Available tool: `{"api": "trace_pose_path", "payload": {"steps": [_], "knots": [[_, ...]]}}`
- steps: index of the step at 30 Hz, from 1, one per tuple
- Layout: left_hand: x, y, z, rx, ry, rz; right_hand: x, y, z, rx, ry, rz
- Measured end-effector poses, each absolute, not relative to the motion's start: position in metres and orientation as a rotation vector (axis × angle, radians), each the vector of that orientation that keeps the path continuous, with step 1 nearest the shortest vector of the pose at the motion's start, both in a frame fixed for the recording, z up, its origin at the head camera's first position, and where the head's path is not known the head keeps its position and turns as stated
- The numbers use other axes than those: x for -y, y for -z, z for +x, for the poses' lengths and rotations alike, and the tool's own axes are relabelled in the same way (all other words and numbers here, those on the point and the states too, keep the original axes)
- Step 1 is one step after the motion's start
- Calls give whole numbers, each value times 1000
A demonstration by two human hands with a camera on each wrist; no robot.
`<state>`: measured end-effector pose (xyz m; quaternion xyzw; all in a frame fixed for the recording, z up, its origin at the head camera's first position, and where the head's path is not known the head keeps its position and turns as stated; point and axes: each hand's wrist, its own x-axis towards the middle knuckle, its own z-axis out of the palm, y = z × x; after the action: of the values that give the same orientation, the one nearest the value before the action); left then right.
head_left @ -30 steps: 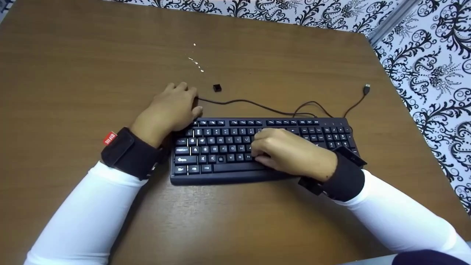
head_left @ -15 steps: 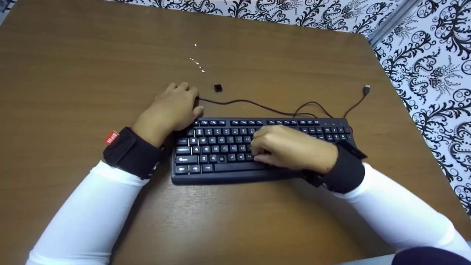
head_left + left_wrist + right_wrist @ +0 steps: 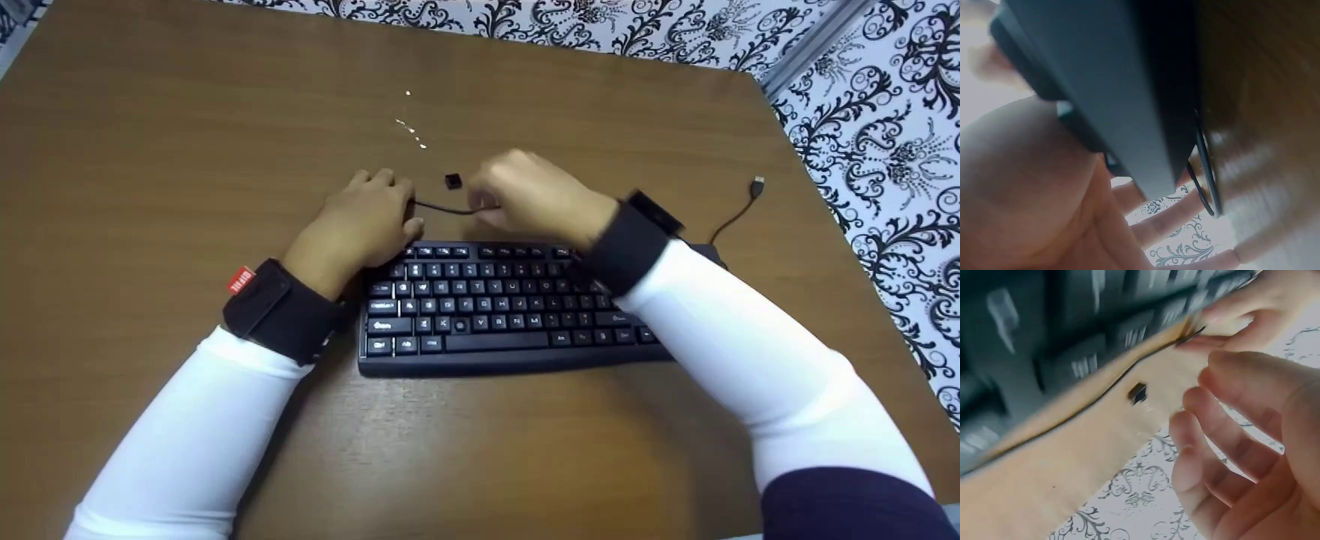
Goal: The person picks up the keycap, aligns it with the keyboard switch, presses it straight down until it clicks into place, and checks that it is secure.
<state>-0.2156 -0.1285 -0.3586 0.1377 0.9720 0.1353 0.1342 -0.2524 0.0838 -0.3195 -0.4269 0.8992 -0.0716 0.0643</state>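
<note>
A black keyboard (image 3: 517,304) lies flat on the wooden table, and one position in its bottom letter row shows a dark round spot (image 3: 460,325) with no cap over it. Beyond the back edge lies a small black keycap (image 3: 453,181), also seen in the right wrist view. My left hand (image 3: 360,221) rests at the keyboard's back left corner, fingers spread loosely beyond it. My right hand (image 3: 532,191) hovers just right of the keycap, over the cable, its fingers loosely bent; the right wrist view shows nothing held between the thumb and fingers (image 3: 1202,405).
The keyboard's cable (image 3: 446,208) runs behind it, partly hidden by the right hand. Its USB plug (image 3: 757,187) lies at the right. Tiny white crumbs (image 3: 412,131) are scattered on the wooden table (image 3: 187,135). Patterned wallpaper (image 3: 915,172) borders the table's far and right sides.
My right hand has left the keys and moved away from me, past the keyboard's back edge, to beside the keycap. The left hand stays at its corner. The head view has shifted slightly.
</note>
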Motion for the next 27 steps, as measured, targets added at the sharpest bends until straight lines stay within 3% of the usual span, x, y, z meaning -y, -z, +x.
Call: {"api": "trace_pose_path", "payload": {"steps": [11,27], "knots": [[123,358,-218,-2831,-390,411,-54,329,-300,-2802,0,-1189],[128,361,-219,-2833,-375,392,-35,338,-306,-2738,-172,-1177]]}}
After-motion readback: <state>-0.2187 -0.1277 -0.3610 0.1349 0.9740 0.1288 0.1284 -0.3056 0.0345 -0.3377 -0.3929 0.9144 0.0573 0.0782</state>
